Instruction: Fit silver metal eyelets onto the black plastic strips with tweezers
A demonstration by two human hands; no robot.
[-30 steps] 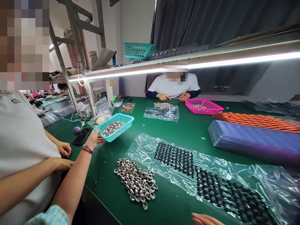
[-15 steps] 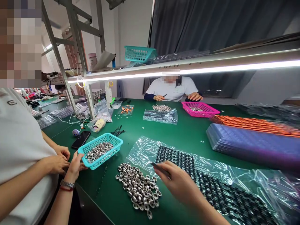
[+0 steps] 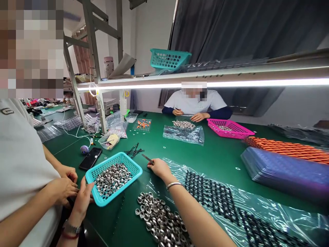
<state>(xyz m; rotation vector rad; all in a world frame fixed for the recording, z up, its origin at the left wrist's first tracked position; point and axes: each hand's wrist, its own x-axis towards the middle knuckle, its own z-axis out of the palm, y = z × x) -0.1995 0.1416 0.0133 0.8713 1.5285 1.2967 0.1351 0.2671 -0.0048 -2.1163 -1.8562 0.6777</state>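
Observation:
My left hand (image 3: 82, 200) grips the near left corner of a teal basket (image 3: 128, 163) filled with small metal rings; the basket rests on the green table (image 3: 213, 154). My right hand (image 3: 158, 168) reaches forward just right of the basket and pinches dark tweezers (image 3: 147, 158), tip pointing back left. A loose pile of metal rings (image 3: 160, 221) lies under my right forearm. Beside it a clear plastic sheet (image 3: 269, 209) carries rows of dark parts (image 3: 210, 192).
A co-worker in a white shirt sits close on my left, hands (image 3: 64, 181) by the basket. Another person (image 3: 196, 103) works across the table near a pink basket (image 3: 228, 127). A phone (image 3: 90, 158), stacked purple trays (image 3: 282, 169) and orange trays (image 3: 290, 149) lie around.
My left hand brought the teal basket from mid-air down onto the table and nearer to me. My right hand came up and reached forward past the ring pile with the tweezers.

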